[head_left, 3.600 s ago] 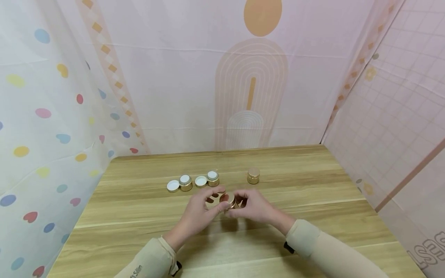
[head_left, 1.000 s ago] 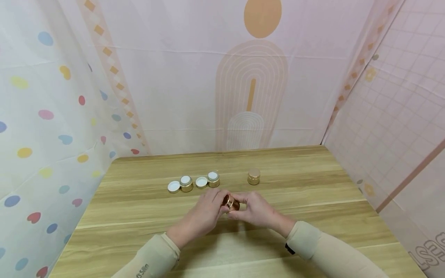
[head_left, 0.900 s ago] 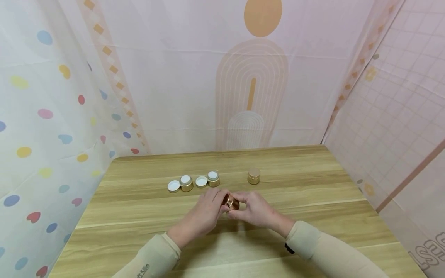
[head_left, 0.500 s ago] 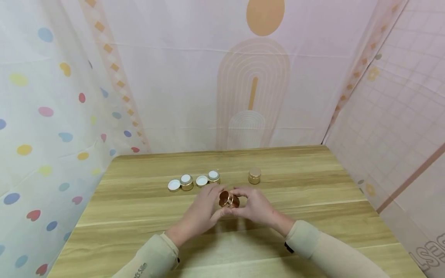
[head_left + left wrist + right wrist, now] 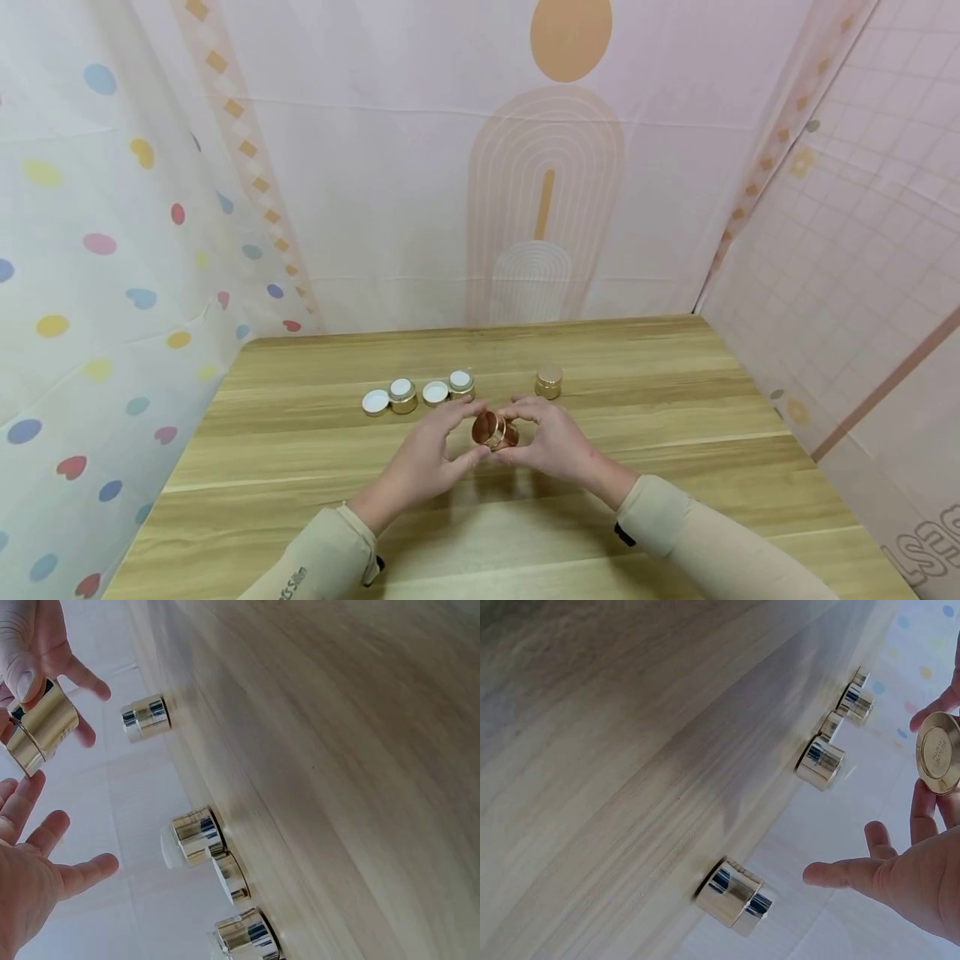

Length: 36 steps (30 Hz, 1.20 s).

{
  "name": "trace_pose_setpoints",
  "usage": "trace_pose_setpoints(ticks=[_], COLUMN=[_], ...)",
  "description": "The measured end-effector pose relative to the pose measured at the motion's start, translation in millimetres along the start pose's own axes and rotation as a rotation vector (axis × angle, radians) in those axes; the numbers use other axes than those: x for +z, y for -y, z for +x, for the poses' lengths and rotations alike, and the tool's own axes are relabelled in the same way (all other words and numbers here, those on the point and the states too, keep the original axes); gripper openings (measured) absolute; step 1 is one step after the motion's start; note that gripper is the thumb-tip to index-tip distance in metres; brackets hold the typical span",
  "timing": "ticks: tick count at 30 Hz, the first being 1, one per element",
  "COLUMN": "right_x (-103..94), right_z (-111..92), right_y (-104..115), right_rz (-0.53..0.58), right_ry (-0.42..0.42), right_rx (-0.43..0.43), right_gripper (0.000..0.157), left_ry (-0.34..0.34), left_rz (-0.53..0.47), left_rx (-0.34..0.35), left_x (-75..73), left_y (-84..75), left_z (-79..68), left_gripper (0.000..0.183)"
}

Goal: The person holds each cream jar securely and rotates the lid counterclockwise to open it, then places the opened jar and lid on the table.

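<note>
A shiny gold screw-top jar (image 5: 508,436) is held tilted above the table between both hands, its lid (image 5: 485,426) towards the left. The right hand (image 5: 555,444) grips the jar's body, thumb below and index finger on top. The left hand (image 5: 422,457) pinches the lid's edge between fingertips and thumb. In the left wrist view a seam runs between the jar's lid and body (image 5: 52,720), and the left fingers (image 5: 21,804) reach the rim. The right wrist view shows the jar's round embossed end (image 5: 937,754) above the right fingers (image 5: 922,810).
Behind the left hand stand two opened gold jars with white tops, one (image 5: 403,397) left of the other (image 5: 461,385). Upturned lids (image 5: 375,402) (image 5: 435,392) lie beside them. A lidded gold jar (image 5: 548,382) stands further right on the wooden table (image 5: 637,375).
The left hand, wrapped over the lid about a second ago, has turned back and spread so the lid's face shows. The right hand keeps its grip on the jar body.
</note>
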State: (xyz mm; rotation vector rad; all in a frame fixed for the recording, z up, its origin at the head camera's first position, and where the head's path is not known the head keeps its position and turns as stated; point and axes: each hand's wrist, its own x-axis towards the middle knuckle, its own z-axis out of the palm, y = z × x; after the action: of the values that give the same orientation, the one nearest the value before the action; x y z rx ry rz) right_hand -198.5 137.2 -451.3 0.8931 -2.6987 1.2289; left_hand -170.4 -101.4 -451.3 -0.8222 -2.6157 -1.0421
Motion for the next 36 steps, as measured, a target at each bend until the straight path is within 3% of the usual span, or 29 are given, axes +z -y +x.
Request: trace_pose_setpoints(ticks=[14,23,36], right_x=[3.1,5.9,7.5], right_z=[1.5,1.6,1.6], right_y=[-2.0,-3.7,-5.4], right_rz=[0.016,0.015,0.051], right_ry=[0.011,0.012,0.006], right_rx=[0.026,0.037,0.071], right_gripper=[0.047,0.049,0.055], left_ry=[-0.037,-0.015,-0.041], left_rz=[-0.009,-0.017,-0.036], left_rx=[0.054,-0.040,-0.006], left_x=[-0.9,-0.3,-0.4], left_y=[0.9,2.4,4.4], left_z=[3.5,1.5,1.0], left_gripper=[0.064,0.069,0.067])
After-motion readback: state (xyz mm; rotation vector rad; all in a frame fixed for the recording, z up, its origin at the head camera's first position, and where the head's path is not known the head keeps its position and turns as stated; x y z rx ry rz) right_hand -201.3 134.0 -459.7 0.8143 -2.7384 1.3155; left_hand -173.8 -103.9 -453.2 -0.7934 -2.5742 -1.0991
